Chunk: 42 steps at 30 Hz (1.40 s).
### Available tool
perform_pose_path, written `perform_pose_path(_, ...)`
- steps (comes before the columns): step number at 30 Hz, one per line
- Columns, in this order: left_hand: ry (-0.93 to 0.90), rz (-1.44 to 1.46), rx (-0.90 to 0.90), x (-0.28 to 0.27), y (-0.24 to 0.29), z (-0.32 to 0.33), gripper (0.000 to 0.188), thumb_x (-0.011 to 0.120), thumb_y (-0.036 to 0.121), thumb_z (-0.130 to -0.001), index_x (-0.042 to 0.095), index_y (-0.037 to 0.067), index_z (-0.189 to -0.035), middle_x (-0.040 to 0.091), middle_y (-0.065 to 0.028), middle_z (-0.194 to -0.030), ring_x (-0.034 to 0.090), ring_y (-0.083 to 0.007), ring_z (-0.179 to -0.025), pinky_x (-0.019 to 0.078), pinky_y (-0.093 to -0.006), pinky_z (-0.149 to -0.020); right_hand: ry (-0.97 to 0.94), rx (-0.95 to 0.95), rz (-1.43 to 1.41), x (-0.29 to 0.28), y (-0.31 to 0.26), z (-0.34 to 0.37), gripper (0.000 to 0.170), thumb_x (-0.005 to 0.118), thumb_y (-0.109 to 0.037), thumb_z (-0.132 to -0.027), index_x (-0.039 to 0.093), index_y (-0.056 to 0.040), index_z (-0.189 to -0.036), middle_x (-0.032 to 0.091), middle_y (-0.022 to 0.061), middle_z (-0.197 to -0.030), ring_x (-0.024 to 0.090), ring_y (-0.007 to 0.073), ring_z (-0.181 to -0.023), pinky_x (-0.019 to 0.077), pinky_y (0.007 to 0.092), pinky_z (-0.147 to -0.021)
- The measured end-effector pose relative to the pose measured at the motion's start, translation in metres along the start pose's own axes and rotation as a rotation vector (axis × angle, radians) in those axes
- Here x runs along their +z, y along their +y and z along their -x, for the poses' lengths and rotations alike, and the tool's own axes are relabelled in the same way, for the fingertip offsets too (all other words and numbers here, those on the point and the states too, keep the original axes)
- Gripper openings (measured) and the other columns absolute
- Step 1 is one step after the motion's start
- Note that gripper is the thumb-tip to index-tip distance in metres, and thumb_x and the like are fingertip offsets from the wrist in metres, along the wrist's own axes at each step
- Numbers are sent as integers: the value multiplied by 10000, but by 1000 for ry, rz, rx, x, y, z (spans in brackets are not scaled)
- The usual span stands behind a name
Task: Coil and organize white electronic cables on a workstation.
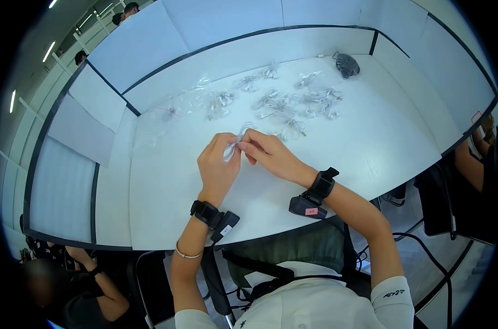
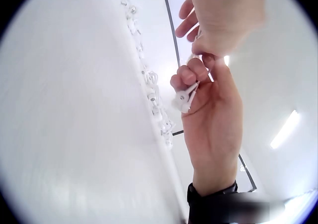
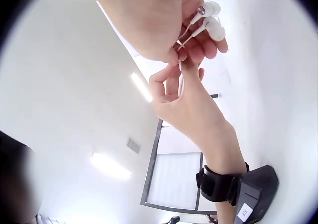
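I'm seeing white plastic in-ear earphones on a thin white cable (image 3: 214, 29) sitting between the two hands, held up off the table; the left hand (image 1: 216, 164) is curling its fingers and thumb round the looped cable; the right hand (image 1: 273, 156) is meeting it at the fingertips, its thumb and fingers pinching the thin cable, with the two earbuds dangling just beside its curled fingers; which strand each fingertip is gripping I'm not able to tell.

Past the fingertips, coiled white cables in clear plastic bags (image 1: 271, 100) are lying in a loose cluster across the middle of the smooth white tabletop (image 1: 380, 131), the closest ones sitting just beyond the right hand; a smaller group of white coils (image 1: 220, 104) is lying to the left of them, and crumpled clear plastic (image 1: 164, 114) is spreading farther left; a dark grey crumpled bundle (image 1: 347, 65) is resting by the far right corner, well apart from the hands.

For edges, I'm watching low white panels with black trim (image 1: 249, 57) enclosing the far, left and right sides; the black box-shaped left wrist unit (image 1: 224, 225) and its matching right wrist unit (image 1: 306, 207) are both hanging near the table's front edge; I'm finding the widest room on the right, between the cluster and the right panel, with another stretch opening between the left hand and the left panel; straight ahead, the coils are narrowing the way.
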<state>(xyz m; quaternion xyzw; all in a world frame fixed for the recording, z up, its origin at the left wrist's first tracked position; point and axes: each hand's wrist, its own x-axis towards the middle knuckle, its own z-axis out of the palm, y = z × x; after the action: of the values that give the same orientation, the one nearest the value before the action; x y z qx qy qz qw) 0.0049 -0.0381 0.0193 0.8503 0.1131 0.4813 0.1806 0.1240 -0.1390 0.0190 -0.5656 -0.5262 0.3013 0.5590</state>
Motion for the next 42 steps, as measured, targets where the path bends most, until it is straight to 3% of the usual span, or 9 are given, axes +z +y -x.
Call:
perform_pose_path(3, -102, -57, -119, 0, -2, 6, 183, 627, -1, -771, 509, 50, -900, 633, -103, -818, 631, -287, -678, 477, -357, -571, 38, 7, -109, 5, 1, 0, 202, 502, -192, -925, 542, -5, -860, 506, 85, -603, 477, 136, -536, 380, 290, -523)
perform_pose_path(6, -204, -27, -224, 0, -1, 6, 224, 600, 14, -805, 466, 59, -978, 612, -129, -790, 620, -307, -662, 468, -366, -563, 75, -114, 85, 2, 4, -1, 215, 507, -206, -926, 540, 0, -870, 495, 90, -585, 439, 136, -501, 334, 301, -485)
perform_pose_path(15, -262, 67, -249, 0, 2, 2, 274, 555, 29, -856, 432, 61, -1099, 575, -141, -772, 590, -307, -652, 442, -366, -568, 136, 17, 133, 1, 1, 1, 214, 521, -229, -911, 526, -16, -891, 475, 85, -508, 410, 174, -450, 288, 338, -459)
perform_pose_path(18, -319, 141, -343, -5, 8, -1, 284, 543, 37, -869, 447, 41, -1136, 579, -166, -843, 604, -319, -727, 464, -367, -631, 143, -12, 168, 1, 4, 3, 192, 510, -230, -932, 507, -38, -935, 381, 31, -482, 292, 103, -454, 211, 304, -448)
perform_pose_path(24, -298, 144, -209, -1, 2, 2, 288, 511, 57, -898, 466, 3, -1178, 564, -186, -994, 600, -343, -878, 479, -373, -763, 119, -14, 231, -3, 4, 2, 198, 491, -247, -931, 510, -55, -977, 385, 78, -493, 344, 161, -442, 238, 332, -452)
perform_pose_path(28, -276, 77, -189, 0, 0, 3, 269, 523, 77, -896, 473, 0, -1149, 560, -178, -1016, 597, -342, -851, 478, -377, -721, 131, -76, 254, -3, 5, 2, 198, 481, -239, -932, 516, -56, -999, 403, 109, -506, 373, 201, -444, 255, 345, -458)
perform_pose_path(33, -294, -45, -170, 0, -3, 4, 249, 547, 98, -882, 489, 23, -1112, 597, -158, -846, 595, -313, -777, 456, -376, -645, 133, -75, 268, -2, 7, 2, 195, 474, -235, -934, 519, -55, -993, 411, 125, -509, 386, 220, -442, 264, 355, -460)
perform_pose_path(36, -388, -147, -196, -4, 2, 1, 227, 542, 116, -880, 493, 40, -1088, 596, -132, -737, 583, -291, -720, 421, -371, -626, 93, 19, 335, -3, -2, 3, 205, 465, -249, -925, 512, -54, -965, 521, 168, -549, 531, 362, -535, 369, 435, -506)
perform_pose_path(42, -412, -144, -146, -2, -2, 3, 208, 505, 113, -878, 484, 42, -1073, 604, -119, -736, 558, -286, -673, 373, -351, -681, 86, -28, 350, -1, 3, 2, 193, 465, -242, -923, 510, -55, -945, 538, 169, -569, 541, 370, -563, 384, 456, -527)
